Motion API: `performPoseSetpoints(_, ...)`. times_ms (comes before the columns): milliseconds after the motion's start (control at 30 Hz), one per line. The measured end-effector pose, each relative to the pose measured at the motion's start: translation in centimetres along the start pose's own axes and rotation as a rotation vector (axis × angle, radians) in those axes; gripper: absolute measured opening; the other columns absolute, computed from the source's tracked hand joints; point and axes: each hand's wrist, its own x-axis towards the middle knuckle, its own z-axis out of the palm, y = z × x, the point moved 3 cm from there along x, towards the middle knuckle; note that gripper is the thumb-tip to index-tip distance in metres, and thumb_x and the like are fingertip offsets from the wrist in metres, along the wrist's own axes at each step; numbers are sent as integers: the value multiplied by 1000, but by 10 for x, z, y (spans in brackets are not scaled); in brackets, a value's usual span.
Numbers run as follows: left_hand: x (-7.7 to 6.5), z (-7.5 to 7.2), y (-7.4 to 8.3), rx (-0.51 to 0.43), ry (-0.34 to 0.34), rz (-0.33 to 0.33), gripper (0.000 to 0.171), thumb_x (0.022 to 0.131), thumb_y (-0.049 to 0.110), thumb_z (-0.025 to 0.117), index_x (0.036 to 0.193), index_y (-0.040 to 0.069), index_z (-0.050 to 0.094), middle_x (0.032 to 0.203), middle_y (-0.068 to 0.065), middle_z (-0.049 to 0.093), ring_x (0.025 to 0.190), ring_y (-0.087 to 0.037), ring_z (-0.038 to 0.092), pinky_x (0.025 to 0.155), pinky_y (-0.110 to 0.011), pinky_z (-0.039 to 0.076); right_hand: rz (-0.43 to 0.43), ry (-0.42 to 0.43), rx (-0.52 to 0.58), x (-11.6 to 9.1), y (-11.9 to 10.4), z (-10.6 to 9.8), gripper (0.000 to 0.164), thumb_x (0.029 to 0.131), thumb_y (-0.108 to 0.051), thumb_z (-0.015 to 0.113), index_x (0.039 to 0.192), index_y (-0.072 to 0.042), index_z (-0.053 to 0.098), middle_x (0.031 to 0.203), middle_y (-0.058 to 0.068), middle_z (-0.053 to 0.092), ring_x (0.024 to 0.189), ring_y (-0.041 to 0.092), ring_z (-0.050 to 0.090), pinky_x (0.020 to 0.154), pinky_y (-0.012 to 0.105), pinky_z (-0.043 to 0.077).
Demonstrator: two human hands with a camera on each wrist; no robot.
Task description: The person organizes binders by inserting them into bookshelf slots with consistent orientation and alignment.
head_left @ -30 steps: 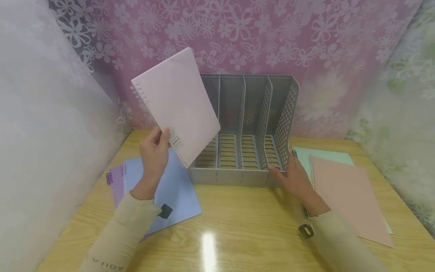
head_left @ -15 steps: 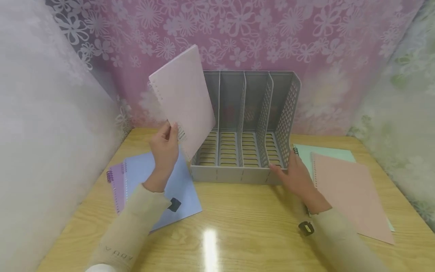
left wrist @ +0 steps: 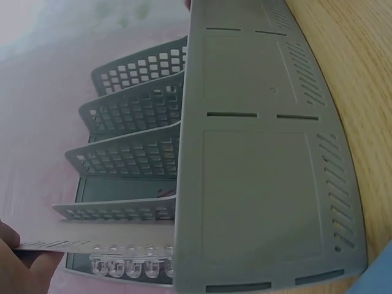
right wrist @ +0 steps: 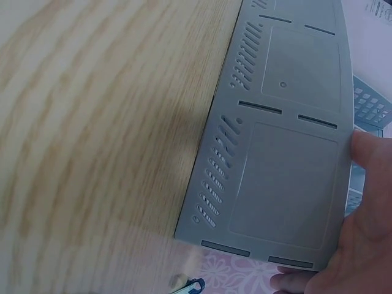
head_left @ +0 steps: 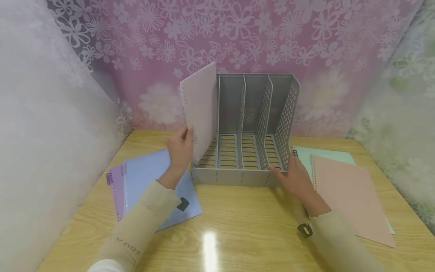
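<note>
Mid-frame, left fingers (head_left: pixel 189 133) are pinching a pink notebook (head_left: pixel 201 109) in a rack's (head_left: pixel 229 177) leftmost slot (head_left: pixel 209 161); right fingers (head_left: pixel 278 174) are gripping the rack.

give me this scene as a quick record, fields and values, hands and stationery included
left hand: pinches the pale pink spiral notebook near its lower spiral edge
right hand: grips the front right corner of the gray file organizer
pink notebook position: tilted, at the organizer's leftmost compartment; whether it touches the bottom is unclear
left pile: blue notebook over purple notebook
right pile: peach notebook over mint green notebook
surface: wood-grain table
</note>
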Motion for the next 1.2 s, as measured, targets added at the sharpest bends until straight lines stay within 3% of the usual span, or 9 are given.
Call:
performPoseSetpoints(233, -6, 18, -1, 8, -88, -47, 25, 92, 15, 55, 73, 0, 60, 54, -9, 53, 48, -12, 39, 46, -21, 34, 0, 18, 1, 1, 1, 2, 91, 89, -54, 45, 139, 13, 6, 134, 38, 26, 122, 52, 27, 99, 59, 25)
performPoseSetpoints(367, -9, 26, -2, 23, -118, -70, 18, 90, 13, 57, 81, -1, 64, 64, -12, 62, 53, -16, 52, 49, -26, 44, 7, 14, 1, 0, 2, 2, 93, 89, -55, 44, 140, 12, 4, 135, 39, 23, 122, 52, 25, 100, 59, 24)
performPoseSetpoints(433, -11, 30, -3, 38, -141, -86, 15, 89, 12, 58, 90, 0, 66, 75, -12, 67, 61, -18, 60, 57, -30, 50, 13, 11, 0, -1, 2, 2, 94, 89, -55, 43, 140, 12, 3, 136, 39, 22, 123, 53, 25, 100, 59, 24)
performPoseSetpoints(567, -15, 37, -6, 27, -199, -137, 20, 89, 11, 58, 105, -1, 64, 92, -15, 68, 77, -22, 65, 68, -32, 54, 21, 3, -2, -2, 1, 1, 95, 89, -56, 43, 139, 13, 2, 137, 39, 20, 123, 53, 23, 100, 60, 23)
performPoseSetpoints(733, -22, 44, -7, 6, -250, -174, 27, 90, 13, 57, 112, -1, 60, 104, -16, 65, 89, -24, 65, 75, -30, 53, 10, 9, -1, -1, 0, 0, 94, 89, -55, 43, 139, 14, 2, 136, 40, 20, 123, 53, 23, 100, 60, 23)
performPoseSetpoints(1000, -30, 53, -8, -8, -251, -109, 28, 88, 12, 60, 113, 0, 60, 105, -14, 65, 88, -24, 66, 74, -30, 54, -9, 34, 6, -3, 2, 1, 92, 89, -53, 45, 140, 12, 5, 135, 38, 24, 122, 52, 27, 98, 60, 25)
performPoseSetpoints(1200, -34, 56, -11, -10, -309, -205, 35, 87, 11, 61, 120, 0, 56, 113, -15, 62, 93, -25, 64, 77, -28, 52, -12, 40, 9, -1, 3, 2, 92, 89, -54, 46, 140, 11, 5, 135, 37, 25, 122, 51, 27, 99, 59, 25)
